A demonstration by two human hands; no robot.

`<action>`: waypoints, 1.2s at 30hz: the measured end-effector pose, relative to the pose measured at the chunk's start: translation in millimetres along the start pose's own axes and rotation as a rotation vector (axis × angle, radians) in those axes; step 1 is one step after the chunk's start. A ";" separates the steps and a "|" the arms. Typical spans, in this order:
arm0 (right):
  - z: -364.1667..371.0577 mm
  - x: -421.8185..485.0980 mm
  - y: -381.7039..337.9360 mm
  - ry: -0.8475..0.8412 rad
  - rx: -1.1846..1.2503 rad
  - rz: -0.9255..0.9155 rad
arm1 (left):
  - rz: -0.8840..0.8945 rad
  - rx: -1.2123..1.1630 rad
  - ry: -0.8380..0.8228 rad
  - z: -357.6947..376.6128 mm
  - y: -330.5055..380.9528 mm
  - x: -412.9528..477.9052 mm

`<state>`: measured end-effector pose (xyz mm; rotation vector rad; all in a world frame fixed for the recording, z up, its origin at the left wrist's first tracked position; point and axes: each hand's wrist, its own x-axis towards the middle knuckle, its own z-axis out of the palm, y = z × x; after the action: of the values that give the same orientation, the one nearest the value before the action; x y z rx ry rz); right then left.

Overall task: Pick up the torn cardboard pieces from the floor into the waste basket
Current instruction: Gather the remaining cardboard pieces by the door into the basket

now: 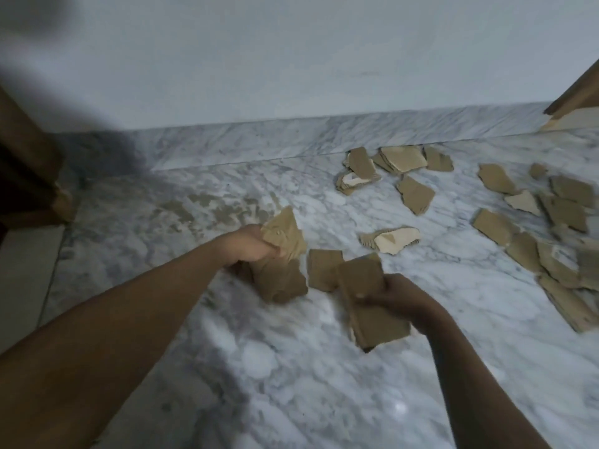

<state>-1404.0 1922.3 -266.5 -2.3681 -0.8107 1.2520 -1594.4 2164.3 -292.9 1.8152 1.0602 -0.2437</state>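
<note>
The left hand is gripping a crumpled bunch of torn cardboard pieces, while the right hand is clutching a flatter stack of cardboard, both over the marble floor. More torn pieces are lying scattered farther right, some reaching the marble skirting below the wall.

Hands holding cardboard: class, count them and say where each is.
2. The left hand grips a crumpled bunch mid-frame; the right hand holds a flat stack below and right of it. None seem hidden.
</note>
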 end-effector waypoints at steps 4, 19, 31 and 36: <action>-63.0 22.5 33.1 0.280 -0.223 0.080 | 0.132 0.612 -0.103 52.6 57.5 -6.1; -97.0 104.7 3.7 0.049 -0.676 -0.079 | 0.168 0.673 -0.014 105.7 94.0 18.6; -127.6 113.9 0.3 0.065 -0.458 -0.026 | 0.310 0.817 0.220 71.1 165.4 117.8; -191.1 149.4 7.7 0.336 -0.127 -0.028 | 0.105 0.823 -0.009 57.9 183.3 166.2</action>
<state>-1175.4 2003.7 -260.2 -2.5609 -0.8290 0.7787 -1341.1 2183.6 -299.6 2.5810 0.9139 -0.6994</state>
